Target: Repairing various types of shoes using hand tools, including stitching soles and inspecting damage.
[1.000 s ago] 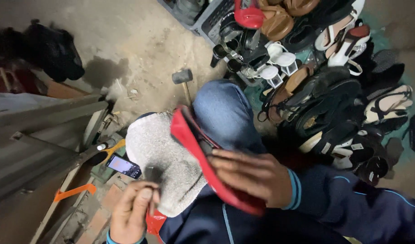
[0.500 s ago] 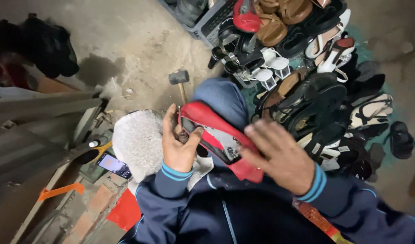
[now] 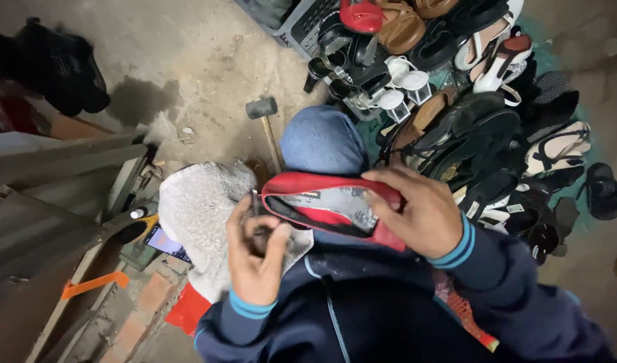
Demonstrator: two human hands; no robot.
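Red shoe (image 3: 335,205) lies across the person's lap, just below the blue-clad knee (image 3: 322,141), opening up w/ grey insole (image 3: 338,205) showing. Right hand (image 3: 416,215) sits on the shoe's right end, fingers curled over the upper rim, thumb at the near side, clamping it. Left hand (image 3: 258,252) is at the shoe's left tip, fingers bunched together, pinching a small dark slim tool (image 3: 254,202) that stands up against the shoe edge; can't tell what kind of tool.

Grey woolly cloth (image 3: 194,208) is draped to the left of the shoe, partly under the left hand. Hammer (image 3: 266,121) w/ dark head and wooden handle lies on the concrete floor (image 3: 207,54) just beyond the knee.

Labels etc.: small pale tag w/ orange mark inside the shoe near its left end, too small to read. A few small white stickers on the dark sandals in the shoe pile (image 3: 483,121) at right. Phone w/ lit screen (image 3: 164,242) left of the cloth, near a yellow-handled tool. Flat red sheet (image 3: 187,309) by the bricks lower left. Grey crate (image 3: 295,20) at top holds more shoes.
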